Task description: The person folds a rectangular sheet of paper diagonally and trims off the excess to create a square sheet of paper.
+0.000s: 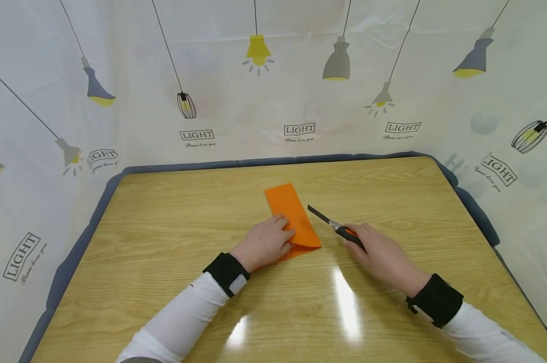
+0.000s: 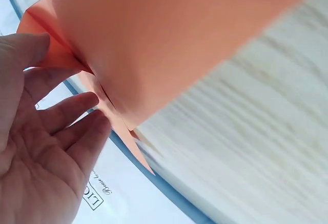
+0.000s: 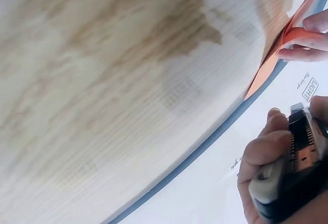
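On a wood-grain table (image 1: 164, 217), folded orange paper (image 1: 291, 209) is lying near a utility knife (image 1: 334, 227)

Around the middle of the tabletop, a person's left hand (image 1: 264, 239) is gripping the paper at its near left side, with thumb and fingers pinching the folded layers in the left wrist view. The paper is slanting away from the person, and its layers are parting at the near end, where part of the lower one is showing.

Across to the right, the right hand (image 1: 380, 252) is gripping the knife by its black and orange handle (image 1: 349, 234); a toothed track is running along the tool in the right wrist view. The dark blade (image 1: 319, 214) is pointing forward and to the left, its tip standing just beside the paper's right edge and apart from it in the head view.

Both wrists are bearing black bands (image 1: 437, 301), and white sleeves (image 1: 178, 315) are covering the forearms. Beyond the table, a pale sheet (image 1: 232, 146) is hanging, its print showing pendant lamps (image 1: 337, 60) and the word "LIGHT." A blue-grey border (image 1: 210, 166) is following the tabletop's far edge and sides. Two bright reflections (image 1: 346, 307) are shining on the wood between the arms.
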`<state>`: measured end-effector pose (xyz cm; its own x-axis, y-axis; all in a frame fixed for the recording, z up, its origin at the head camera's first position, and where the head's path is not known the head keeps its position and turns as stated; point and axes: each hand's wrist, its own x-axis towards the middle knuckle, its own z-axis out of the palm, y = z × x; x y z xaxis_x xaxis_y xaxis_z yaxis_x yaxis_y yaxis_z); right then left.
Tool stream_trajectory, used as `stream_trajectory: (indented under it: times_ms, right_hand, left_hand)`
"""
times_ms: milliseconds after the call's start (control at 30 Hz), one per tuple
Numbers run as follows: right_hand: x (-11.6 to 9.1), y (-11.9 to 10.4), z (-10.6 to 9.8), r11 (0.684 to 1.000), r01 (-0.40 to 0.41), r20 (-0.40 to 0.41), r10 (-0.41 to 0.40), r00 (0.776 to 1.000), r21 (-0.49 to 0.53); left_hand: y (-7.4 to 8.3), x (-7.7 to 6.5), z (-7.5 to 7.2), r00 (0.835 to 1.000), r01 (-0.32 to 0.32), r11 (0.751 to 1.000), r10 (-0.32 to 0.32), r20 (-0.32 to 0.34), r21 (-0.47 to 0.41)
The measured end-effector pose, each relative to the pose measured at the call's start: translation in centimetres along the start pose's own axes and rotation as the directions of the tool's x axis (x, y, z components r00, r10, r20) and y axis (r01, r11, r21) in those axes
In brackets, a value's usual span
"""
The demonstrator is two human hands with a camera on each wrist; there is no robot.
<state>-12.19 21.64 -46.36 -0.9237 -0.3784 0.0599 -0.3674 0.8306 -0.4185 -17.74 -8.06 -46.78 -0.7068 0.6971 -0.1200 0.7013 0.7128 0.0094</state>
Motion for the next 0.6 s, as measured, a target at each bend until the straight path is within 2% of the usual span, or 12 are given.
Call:
stream_trajectory:
  times_ms: [133,300,433,600]
  right_hand:
    - [-0.2,0.4,-0.6,0.999,0.049,-0.028,-0.050,0.998,-0.008]
    - [-0.1,1.2,-1.1,0.989,0.143,-0.026,-0.143,0.989,-0.025]
    - [-0.2,1.9,-1.2,0.973,0.225,0.006,-0.225,0.974,-0.040]
    - [-0.4,2.1,-0.7,0.951,0.289,0.078,-0.281,0.956,-0.112]
  left_hand:
    - [-0.3,0.2,0.0,1.000,-0.006,0.999,0.005,-0.010,-0.035]
    - [-0.8,0.4,-0.3,0.999,0.036,0.999,-0.037,-0.009,-0.034]
    - [-1.2,0.6,-0.3,0.997,0.069,0.996,-0.070,-0.025,-0.060]
    - [-1.3,0.6,-0.3,0.995,0.064,0.995,-0.069,-0.066,-0.081]
